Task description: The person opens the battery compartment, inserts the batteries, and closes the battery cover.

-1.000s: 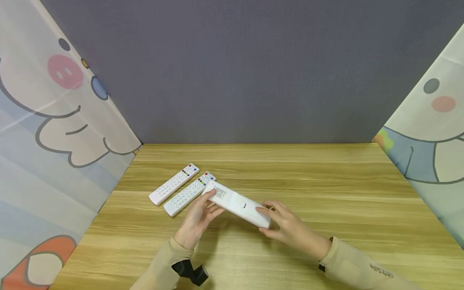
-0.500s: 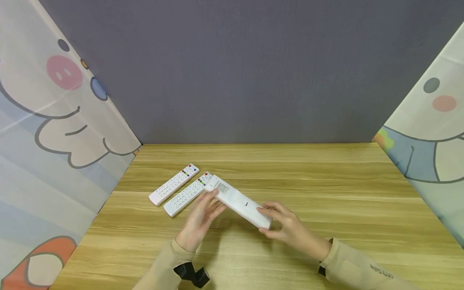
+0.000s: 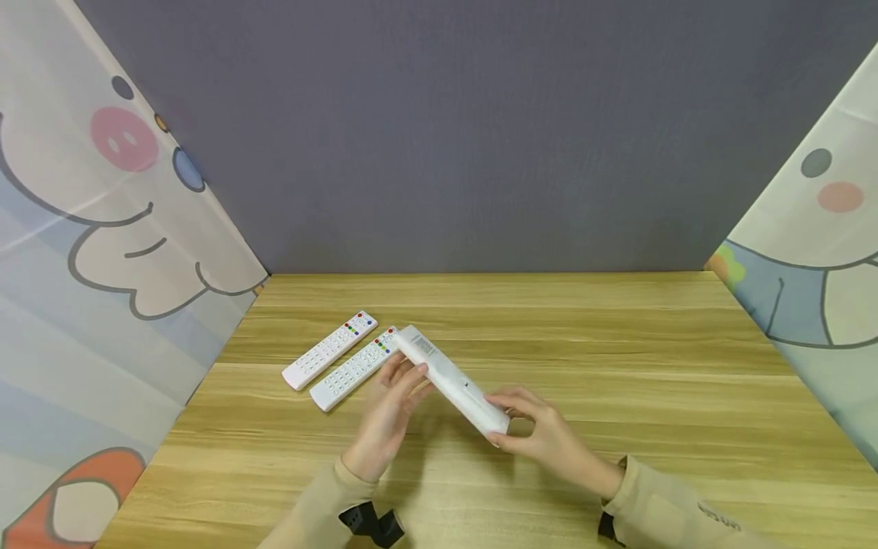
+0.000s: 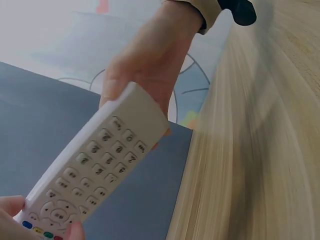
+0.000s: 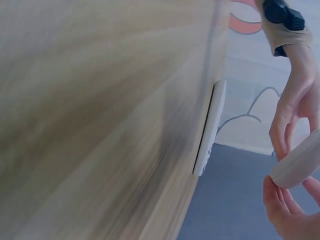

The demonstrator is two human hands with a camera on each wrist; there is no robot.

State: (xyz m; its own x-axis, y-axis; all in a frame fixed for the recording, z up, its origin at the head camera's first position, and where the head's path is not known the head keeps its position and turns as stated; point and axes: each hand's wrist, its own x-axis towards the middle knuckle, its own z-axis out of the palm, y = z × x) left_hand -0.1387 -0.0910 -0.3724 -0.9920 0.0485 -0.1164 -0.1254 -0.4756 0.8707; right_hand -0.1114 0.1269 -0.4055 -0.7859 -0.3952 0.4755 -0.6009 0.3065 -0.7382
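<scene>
A white remote control (image 3: 449, 381) is held aslant above the table, its labelled back toward the head camera. My left hand (image 3: 391, 404) grips it near the upper end, thumb on the near edge. My right hand (image 3: 542, 431) pinches the lower end between thumb and fingers. In the left wrist view the button face of this remote (image 4: 100, 160) shows, with left fingertips over the coloured keys. Two more white remotes lie buttons up on the table, a left one (image 3: 328, 352) and a right one (image 3: 350, 375), partly overlapped by the held remote in the head view.
The wooden table (image 3: 617, 343) meets a dark grey panel (image 3: 480, 137) at the back. Cartoon-printed cloths hang at the left (image 3: 171, 259) and right (image 3: 823, 305). A black wrist device (image 3: 370, 524) sits on the left sleeve.
The held remote has rolled on its long axis and steepened, its upper end swinging right and away. My left hand has shifted slightly right with it; the two remotes on the table stay put.
</scene>
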